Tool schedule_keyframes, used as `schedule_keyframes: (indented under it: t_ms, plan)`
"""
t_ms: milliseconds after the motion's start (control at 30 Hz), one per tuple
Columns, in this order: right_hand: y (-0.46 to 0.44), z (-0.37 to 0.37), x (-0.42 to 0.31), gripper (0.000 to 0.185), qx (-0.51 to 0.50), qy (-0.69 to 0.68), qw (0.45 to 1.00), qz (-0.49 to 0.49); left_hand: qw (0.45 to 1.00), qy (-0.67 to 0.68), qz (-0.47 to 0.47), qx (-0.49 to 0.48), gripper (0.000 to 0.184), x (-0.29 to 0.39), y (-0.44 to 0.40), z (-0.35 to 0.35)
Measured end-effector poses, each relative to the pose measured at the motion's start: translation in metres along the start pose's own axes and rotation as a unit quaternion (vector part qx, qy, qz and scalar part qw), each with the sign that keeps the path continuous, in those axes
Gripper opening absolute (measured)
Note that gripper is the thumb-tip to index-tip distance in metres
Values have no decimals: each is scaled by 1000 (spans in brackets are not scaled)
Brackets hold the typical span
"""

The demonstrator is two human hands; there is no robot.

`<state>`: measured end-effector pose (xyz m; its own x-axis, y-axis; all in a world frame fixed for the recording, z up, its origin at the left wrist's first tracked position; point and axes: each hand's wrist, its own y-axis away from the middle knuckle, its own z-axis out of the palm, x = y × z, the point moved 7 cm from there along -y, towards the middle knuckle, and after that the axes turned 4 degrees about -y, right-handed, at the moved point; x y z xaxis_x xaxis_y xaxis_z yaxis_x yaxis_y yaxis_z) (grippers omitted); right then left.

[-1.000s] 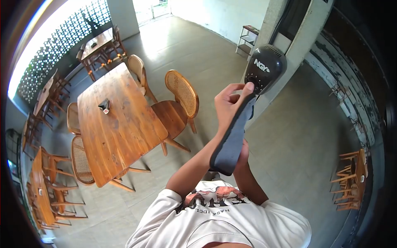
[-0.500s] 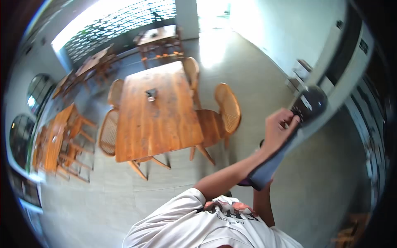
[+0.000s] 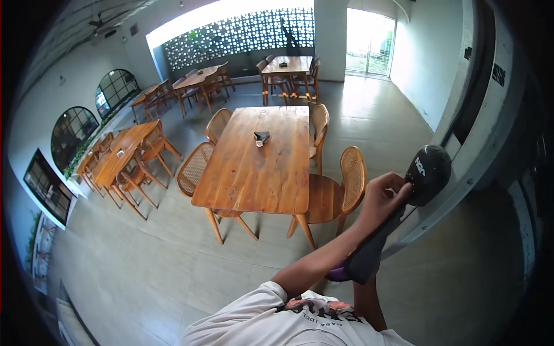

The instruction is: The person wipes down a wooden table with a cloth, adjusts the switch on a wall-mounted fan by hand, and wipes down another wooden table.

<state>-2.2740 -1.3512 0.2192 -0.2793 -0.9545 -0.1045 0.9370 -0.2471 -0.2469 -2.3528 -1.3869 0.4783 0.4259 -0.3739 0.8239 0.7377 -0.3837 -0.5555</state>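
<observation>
In the head view, a long black object [image 3: 428, 176] reaches diagonally from my chest toward the right. Its far end is bulging and glossy, with white lettering; its near part is flat and dark, with a purple patch at the bottom. I cannot make out what kind of thing it is. My left hand [image 3: 382, 199] is closed, its fingers bent against the object just below the bulging end. My right forearm rises behind the near part, which hides the right hand and its fingers.
A wooden table [image 3: 254, 184] with cane-backed chairs stands ahead, a small dark holder [image 3: 261, 138] on top. More tables [image 3: 135, 144] and chairs line the left and back. A pale door frame [image 3: 456, 196] runs close by on the right. A bright doorway [image 3: 369, 43] opens at the back.
The view has swung, so the tables and chairs sit further right and the picture is sharper. The black object has tipped slightly downward; my left hand stays on it.
</observation>
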Motion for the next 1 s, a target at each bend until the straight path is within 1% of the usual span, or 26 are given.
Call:
schedule_keyframes:
  t_ms: [33, 67, 100, 133, 167, 233, 267, 300, 333, 367, 400, 467, 533, 567, 600, 667, 700, 767, 800, 833, 867, 900, 967, 1000]
  plan:
    - [-2, 43, 8, 47, -164, 53, 984, 42, 999, 15, -31, -26, 19, -2, -3, 2]
    - [-2, 60, 11, 47, -165, 52, 984, 44, 1000, 23, -16, -15, 24, -1, -5, 3]
    - [-1, 72, 13, 46, -132, 38, 990, 37, 1000, 23, -16, -13, 24, -3, -7, 2]
    - [-1, 76, 13, 45, -101, 23, 994, 29, 999, 25, -26, -35, 24, -8, -10, 2]
    - [0, 78, 12, 45, -102, 23, 994, 28, 997, 27, -36, -57, 25, -12, -12, 3]
    - [4, 76, 10, 46, -60, 1, 997, 43, 998, 27, -40, -48, 28, -17, -13, 4]
    - [7, 80, 9, 46, -59, 0, 997, 43, 997, 41, -54, -39, 29, -23, -13, 4]
    - [8, 86, 7, 47, -43, 25, 998, 42, 996, 56, -70, -31, 30, -29, -13, 4]
    - [8, 89, 6, 49, -25, 49, 998, 38, 996, 72, -58, -17, 29, -33, -14, 1]
    - [8, 87, 5, 49, -16, 52, 998, 29, 994, 93, -52, -7, 29, -39, -12, 1]
    - [8, 83, 7, 51, -21, 40, 999, 31, 994, 89, -52, 24, 30, -30, -9, -1]
    - [9, 77, 4, 54, -28, 19, 999, 30, 981, 152, -114, 35, 28, -30, -5, 0]
    - [9, 92, 6, 56, -78, -58, 993, 68, 937, 209, -279, -13, 26, -57, -3, 5]
    - [13, 97, 5, 57, -79, -23, 996, 35, 907, 271, -320, -28, 23, -70, -1, 10]
    - [16, 95, 2, 57, -76, -19, 996, 30, 905, 275, -324, -31, 23, -79, 5, 17]
    - [12, 96, 5, 58, -102, -49, 993, 34, 942, 279, -184, -31, 24, -74, 9, 14]
    - [9, 100, 8, 58, -117, -54, 990, 48, 952, 204, -216, -69, 22, -87, 6, 5]
    - [9, 90, 6, 55, -11, 26, 1000, 12, 953, 185, -237, -28, 25, -113, -7, 12]
    - [6, 87, 10, 55, -26, 23, 999, 17, 951, 190, -244, -25, 26, -104, -5, 8]
    - [5, 82, 6, 52, -29, 74, 997, -24, 946, 197, -256, -28, 29, -88, -1, 11]
    - [5, 79, 1, 50, -27, 125, 989, -70, 942, 222, -250, -29, 29, -53, 2, 12]
    - [5, 79, 3, 50, -30, 126, 989, -76, 942, 223, -248, -35, 29, -47, 3, 13]
    - [3, 76, 5, 45, -15, 129, 986, -105, 964, 163, -204, -51, 29, -36, 2, 11]
    - [2, 75, 7, 45, -16, 127, 986, -106, 964, 161, -204, -52, 29, -32, 5, 11]
